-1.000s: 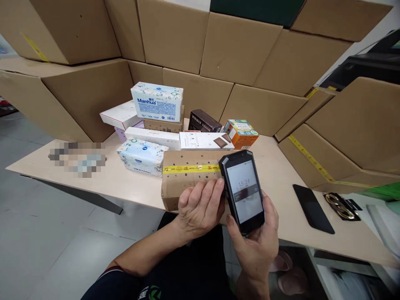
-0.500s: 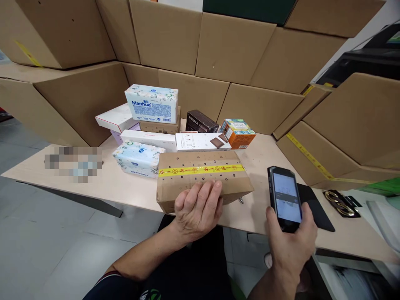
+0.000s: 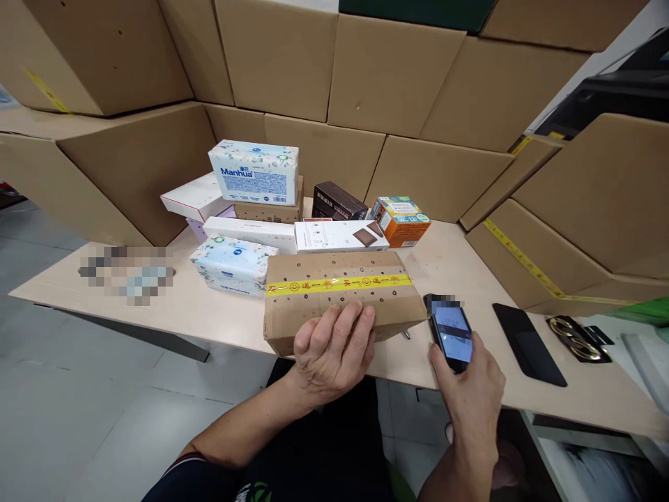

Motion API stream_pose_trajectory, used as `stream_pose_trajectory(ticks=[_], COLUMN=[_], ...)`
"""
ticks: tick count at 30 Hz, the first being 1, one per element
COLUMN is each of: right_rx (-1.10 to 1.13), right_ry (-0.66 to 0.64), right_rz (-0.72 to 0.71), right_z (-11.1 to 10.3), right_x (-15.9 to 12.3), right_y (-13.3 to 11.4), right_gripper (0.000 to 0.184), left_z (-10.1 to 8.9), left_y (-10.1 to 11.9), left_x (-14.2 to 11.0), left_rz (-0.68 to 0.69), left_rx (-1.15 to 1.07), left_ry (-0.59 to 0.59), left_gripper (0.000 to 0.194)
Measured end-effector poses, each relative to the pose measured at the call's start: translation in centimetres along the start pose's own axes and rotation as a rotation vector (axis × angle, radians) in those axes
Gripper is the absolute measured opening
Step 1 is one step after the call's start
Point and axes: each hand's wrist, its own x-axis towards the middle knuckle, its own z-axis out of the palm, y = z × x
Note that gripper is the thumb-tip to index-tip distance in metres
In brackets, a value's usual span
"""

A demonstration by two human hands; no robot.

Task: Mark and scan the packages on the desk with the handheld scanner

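Note:
My left hand [image 3: 334, 348] grips the near side of a brown cardboard box [image 3: 345, 268], its fingers curled up over the front. Yellow printed tape runs across the box, with rows of small dark marks around it. To the right, my right hand [image 3: 473, 387] holds a smartphone [image 3: 454, 338] with its screen lit and facing me. The phone's far end is low, close to the table and near the box's right corner; whether it touches the table I cannot tell. Behind the box's left edge lies a blue floral tissue pack [image 3: 233, 266].
On the table [image 3: 219, 317] stand another tissue pack [image 3: 254, 174], flat white boxes [image 3: 339, 236], a dark box [image 3: 339, 202] and an orange carton [image 3: 400, 222]. At right lie a black flat pad [image 3: 529, 345] and a gold-coloured item [image 3: 575, 338]. Large cardboard boxes [image 3: 397, 77] wall the back.
My right hand has moved left and lower with the smartphone, uncovering the black pad and bringing the phone close to the box. My left hand and the box stay nearly in place.

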Motion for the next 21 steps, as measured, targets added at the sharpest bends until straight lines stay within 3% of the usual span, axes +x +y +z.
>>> stream_pose_trajectory(ticks=[3,6,8,12,19,21], right_rx=[-0.007,0.143,0.331,0.619,0.712,0.673], right_ry=[0.01,0.012,-0.123,-0.414,-0.86,-0.894], right_rz=[-0.029,-0.1,-0.122,-0.233,-0.507,-0.582], right_z=[-0.6,-2.1,-3.3,-4.6,-4.3,-4.3], right_x=[0.1,0.6,1.2,3.5,9.9,10.4], right_y=[-0.5,-2.1,-3.6,-6.4,-7.3,-7.4], right_gripper=[0.097,0.09,0.086,0.094,0.129,0.129], left_z=[-0.1,-0.2,-0.3,-0.8,-2.8,-3.4], left_y=[0.0,-0.1,-0.1,0.0,0.3,-0.1], left_x=[-0.1,-0.1,-0.1,-0.8,-2.6,-2.5], left_rz=[0.004,0.016,0.027,0.055,0.139,0.155], left_rx=[-0.007,-0.028,-0.047,-0.058,-0.111,-0.101], left_ry=[0.005,0.007,0.01,0.005,-0.001,0.001], left_gripper=[0.028,0.03,0.032,0.034,0.031,0.031])
